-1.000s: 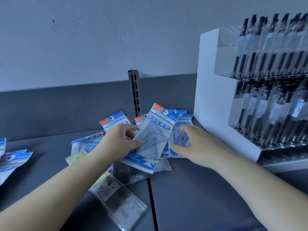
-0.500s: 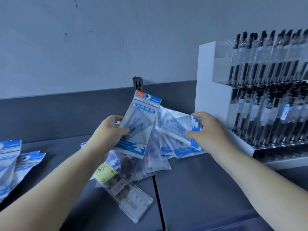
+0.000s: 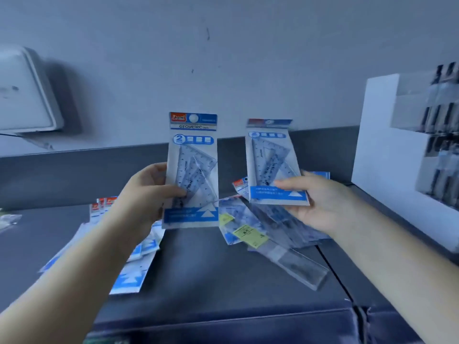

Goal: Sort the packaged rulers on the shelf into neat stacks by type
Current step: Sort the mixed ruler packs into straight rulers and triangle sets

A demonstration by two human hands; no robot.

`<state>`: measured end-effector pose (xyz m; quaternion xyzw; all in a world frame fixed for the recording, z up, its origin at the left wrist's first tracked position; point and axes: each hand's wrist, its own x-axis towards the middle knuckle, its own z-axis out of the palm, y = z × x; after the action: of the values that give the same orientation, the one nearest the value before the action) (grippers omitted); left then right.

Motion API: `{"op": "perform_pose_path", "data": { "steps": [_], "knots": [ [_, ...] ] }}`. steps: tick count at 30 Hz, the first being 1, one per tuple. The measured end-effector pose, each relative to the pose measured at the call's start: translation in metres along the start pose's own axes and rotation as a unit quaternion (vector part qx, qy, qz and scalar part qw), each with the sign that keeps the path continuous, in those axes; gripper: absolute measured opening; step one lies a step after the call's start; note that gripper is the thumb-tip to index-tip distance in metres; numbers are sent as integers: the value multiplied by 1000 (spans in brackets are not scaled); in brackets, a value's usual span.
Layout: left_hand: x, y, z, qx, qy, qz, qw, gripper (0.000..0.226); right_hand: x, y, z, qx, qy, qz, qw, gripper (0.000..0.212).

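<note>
Two upright set-square packs [image 3: 192, 170] [image 3: 272, 162], aloft

We have a single view, from a camera worn on the head, looking forward and slightly down along both forearms. It sits close above the dark shelf [image 3: 223, 269], facing the pale back wall [image 3: 223, 58]. Our hands come in from the lower corners; a white pen display [image 3: 387, 155] bounds the right edge.

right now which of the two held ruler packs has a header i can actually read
The pack in the left hand: its geometric set pack reads "GEOMETRIC". The right hand pack has a blurred header.
</note>
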<state>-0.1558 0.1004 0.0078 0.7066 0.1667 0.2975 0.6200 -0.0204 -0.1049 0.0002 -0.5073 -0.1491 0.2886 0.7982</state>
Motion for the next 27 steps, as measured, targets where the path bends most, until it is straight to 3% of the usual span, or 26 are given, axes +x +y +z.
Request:
{"op": "perform_pose_path", "data": {
  "steps": [2, 3, 5, 9, 14, 16, 18, 23, 27],
  "knots": [
    [-5, 1, -30, 1, 6, -6, 1000, 40, 4, 14, 23, -5, -37, -3, 999, 63],
    [-7, 2, -44, 1, 8, -8, 1000, 40, 6, 20, 35, -19, -46, -5, 999, 74],
    [-11, 5, -71, -1, 18, -13, 1000, 40, 4, 30, 61, -45, -58, -15, 997, 65],
    [-15, 4, -115, 1, 30, -12, 999, 40, -8, 47, 106, -76, -86, -39, 993, 29],
    [-10, -18, -145, 45, 7, -8, 999, 51, -16, 62, 154, -96, -113, -76, 986, 40],
    [-6, -26, -154, 120, 34, 15, 992, 63, -15, 66, 172, -91, -108, -83, 986, 39],
    [-2, -29, -165, 158, 58, 36, 985, 61, -9, 74, 189, -135, -102, -90, 981, 41],
    [0, -32, -177, 222, 28, 79, 972, 36, 3, 98, 197, -406, 26, -109, 907, 77],
    [-6, -26, -160, 336, 12, 153, 929, 33, -8, 88, 173, -510, 52, -195, 836, 57]
  ]
}}
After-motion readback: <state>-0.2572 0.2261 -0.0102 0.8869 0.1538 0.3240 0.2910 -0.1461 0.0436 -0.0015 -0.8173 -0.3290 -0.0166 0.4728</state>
